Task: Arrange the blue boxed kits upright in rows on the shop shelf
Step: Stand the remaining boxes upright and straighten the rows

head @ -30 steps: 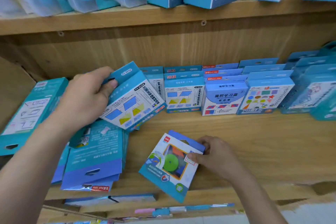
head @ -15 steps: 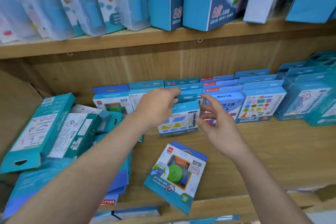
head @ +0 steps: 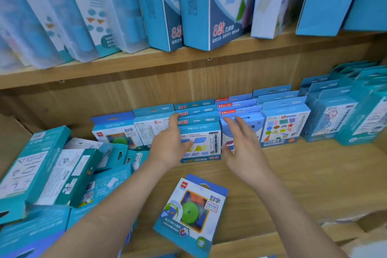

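- Head view: a wooden shelf (head: 293, 174) carries rows of blue boxed kits standing upright along its back edge, under an upper shelf board (head: 188, 63) loaded with taller blue and white boxes (head: 209, 6).
- The left hand (head: 167, 148) lies against the left side of the front kit with parallelogram and trapezoid pictures (head: 202, 142), thumb on its face and fingers at its upper left corner. The grip is loose rather than closed.
- The right hand (head: 243, 148) is open, fingers spread, held just beside that kit's right edge and in front of the neighbouring upright kit (head: 240, 111). Whether it touches either box cannot be told.
- The parallelogram kit stands upright at the front of its row, near the middle of the back edge, with matching kits behind it.
- To its right stands a kit showing coloured shapes (head: 282, 130), then more teal boxes (head: 335, 115) toward the right end of the shelf.
- A kit with a green disc (head: 191, 213) lies flat near the front edge of the shelf, apart from both hands.
- At the left end of the shelf a heap of teal boxes (head: 48, 174) lies tumbled, flat and tilted.
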